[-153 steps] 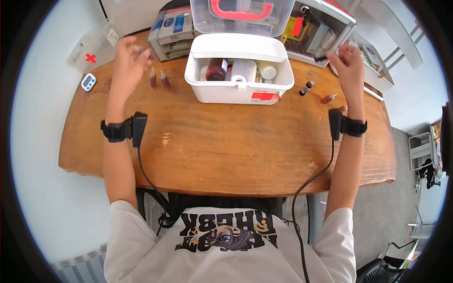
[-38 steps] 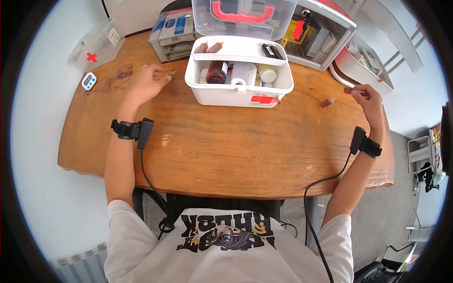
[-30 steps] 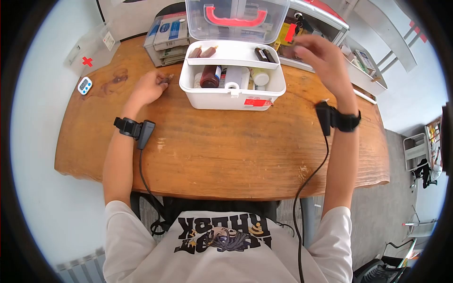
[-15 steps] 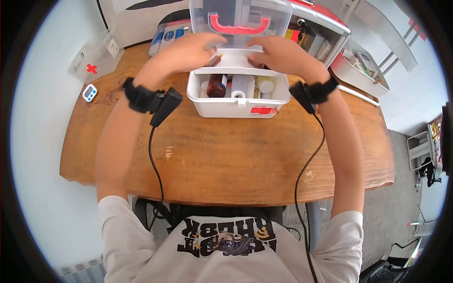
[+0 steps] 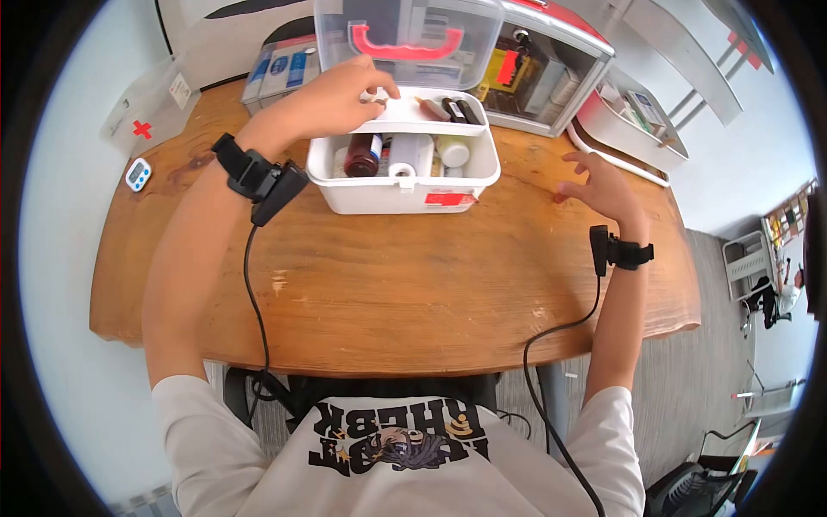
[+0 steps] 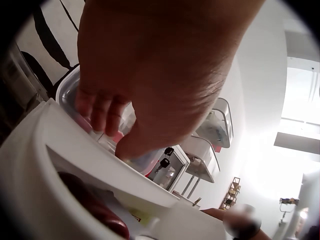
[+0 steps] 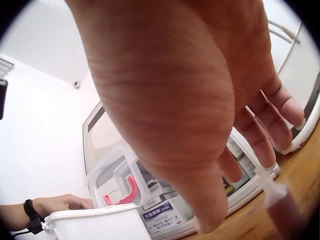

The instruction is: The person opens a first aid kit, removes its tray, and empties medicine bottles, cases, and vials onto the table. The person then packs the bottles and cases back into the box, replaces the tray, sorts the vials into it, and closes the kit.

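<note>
My left hand (image 5: 334, 99) reaches over the left end of the white upper tray (image 5: 401, 115) of an open medicine box (image 5: 362, 200). In the left wrist view its fingers (image 6: 114, 116) and thumb point down behind the tray wall; I cannot tell whether they hold anything. A red-brown vial (image 5: 432, 109) and two small dark bottles (image 5: 460, 111) lie at the tray's right end. My right hand (image 5: 607, 191) hovers over the table at right, fingers spread and holding nothing. Near its fingertips, a pointed-tip plastic vial of brown liquid (image 7: 280, 202) shows in the right wrist view.
A brown bottle (image 5: 363, 155), a white roll (image 5: 408, 157) and a white-capped jar (image 5: 453, 152) fill the box below the tray. A clear lid with a red handle (image 5: 405, 50) stands raised behind. A glass-fronted cabinet (image 5: 551, 73) and a white timer (image 5: 138, 175) flank the wooden table (image 5: 388, 293).
From the table's sides, both hands came to the tray, and a vial now lies beside the dark bottles. The right hand has since drawn back right; the left stays over the tray.
</note>
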Action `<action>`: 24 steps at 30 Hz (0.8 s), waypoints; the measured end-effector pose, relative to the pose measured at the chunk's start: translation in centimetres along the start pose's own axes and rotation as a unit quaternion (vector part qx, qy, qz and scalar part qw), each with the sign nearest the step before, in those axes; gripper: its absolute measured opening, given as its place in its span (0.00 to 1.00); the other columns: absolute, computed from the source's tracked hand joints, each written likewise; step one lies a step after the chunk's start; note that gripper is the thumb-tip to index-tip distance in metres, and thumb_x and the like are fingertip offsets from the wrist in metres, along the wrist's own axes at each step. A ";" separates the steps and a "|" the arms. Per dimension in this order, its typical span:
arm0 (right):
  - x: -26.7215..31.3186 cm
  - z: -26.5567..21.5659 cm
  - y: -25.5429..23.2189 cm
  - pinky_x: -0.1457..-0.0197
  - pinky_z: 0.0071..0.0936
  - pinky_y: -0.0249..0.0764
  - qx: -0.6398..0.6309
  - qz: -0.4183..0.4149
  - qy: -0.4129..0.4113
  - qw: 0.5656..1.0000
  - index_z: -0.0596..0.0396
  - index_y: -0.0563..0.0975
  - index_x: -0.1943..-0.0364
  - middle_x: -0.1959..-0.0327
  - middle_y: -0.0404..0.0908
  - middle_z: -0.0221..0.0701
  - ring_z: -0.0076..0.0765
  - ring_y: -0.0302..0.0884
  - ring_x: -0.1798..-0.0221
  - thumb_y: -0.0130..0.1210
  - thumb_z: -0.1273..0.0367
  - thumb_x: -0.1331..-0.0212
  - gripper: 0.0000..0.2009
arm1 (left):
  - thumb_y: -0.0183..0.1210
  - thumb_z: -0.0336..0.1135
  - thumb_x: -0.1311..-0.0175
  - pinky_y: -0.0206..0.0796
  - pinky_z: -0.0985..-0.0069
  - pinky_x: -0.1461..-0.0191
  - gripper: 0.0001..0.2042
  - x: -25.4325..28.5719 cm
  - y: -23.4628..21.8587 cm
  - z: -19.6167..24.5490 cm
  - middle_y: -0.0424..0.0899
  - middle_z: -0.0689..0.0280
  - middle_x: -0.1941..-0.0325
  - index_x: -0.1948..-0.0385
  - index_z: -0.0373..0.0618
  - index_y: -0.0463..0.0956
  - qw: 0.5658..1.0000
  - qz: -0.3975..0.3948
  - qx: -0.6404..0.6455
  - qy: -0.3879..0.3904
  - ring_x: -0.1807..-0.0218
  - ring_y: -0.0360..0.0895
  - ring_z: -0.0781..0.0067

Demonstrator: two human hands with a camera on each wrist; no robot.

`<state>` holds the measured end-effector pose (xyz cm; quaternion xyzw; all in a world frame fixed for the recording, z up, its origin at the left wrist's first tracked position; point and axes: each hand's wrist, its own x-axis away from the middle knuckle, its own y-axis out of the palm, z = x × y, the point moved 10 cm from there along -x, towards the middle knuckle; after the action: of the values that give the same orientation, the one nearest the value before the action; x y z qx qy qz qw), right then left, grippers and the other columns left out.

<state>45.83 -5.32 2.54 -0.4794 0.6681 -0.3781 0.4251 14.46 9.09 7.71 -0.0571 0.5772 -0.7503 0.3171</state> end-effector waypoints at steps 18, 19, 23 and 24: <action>-5.1 -11.6 -2.3 0.57 0.23 0.74 -0.184 -0.010 -0.181 0.966 0.64 0.78 0.58 0.64 0.86 0.32 0.23 0.80 0.61 0.57 0.75 0.39 0.08 | 0.55 0.37 0.31 0.66 0.77 0.53 0.10 3.4 -6.3 -6.5 0.75 0.69 0.58 0.55 0.42 0.78 0.967 0.223 0.088 -0.088 0.58 0.70 0.78; -6.3 -13.5 -2.3 0.58 0.24 0.74 -0.176 -0.011 -0.213 0.961 0.64 0.78 0.58 0.62 0.85 0.32 0.23 0.79 0.62 0.57 0.75 0.38 0.08 | 0.55 0.37 0.31 0.66 0.79 0.53 0.11 3.7 -6.6 -7.6 0.75 0.71 0.59 0.54 0.42 0.77 0.957 0.234 0.139 -0.100 0.58 0.70 0.80; -8.2 -21.8 -0.3 0.57 0.28 0.74 -0.140 -0.066 -0.308 0.939 0.62 0.79 0.59 0.62 0.84 0.35 0.29 0.80 0.63 0.57 0.69 0.38 0.09 | 0.56 0.38 0.31 0.66 0.79 0.54 0.12 4.3 -6.2 -10.3 0.75 0.71 0.58 0.52 0.41 0.75 0.937 0.266 0.171 -0.151 0.58 0.70 0.80; -8.5 -23.3 0.7 0.56 0.29 0.74 -0.104 -0.090 -0.338 0.931 0.61 0.79 0.60 0.63 0.83 0.36 0.31 0.79 0.63 0.56 0.67 0.37 0.10 | 0.57 0.39 0.32 0.67 0.78 0.55 0.14 4.2 -6.0 -10.6 0.76 0.69 0.57 0.51 0.40 0.74 0.936 0.261 0.180 -0.151 0.59 0.70 0.79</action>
<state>25.41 5.31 11.89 -0.6787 0.4744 -0.1587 0.5377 3.89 16.37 8.47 0.0404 0.3727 -0.7151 0.5900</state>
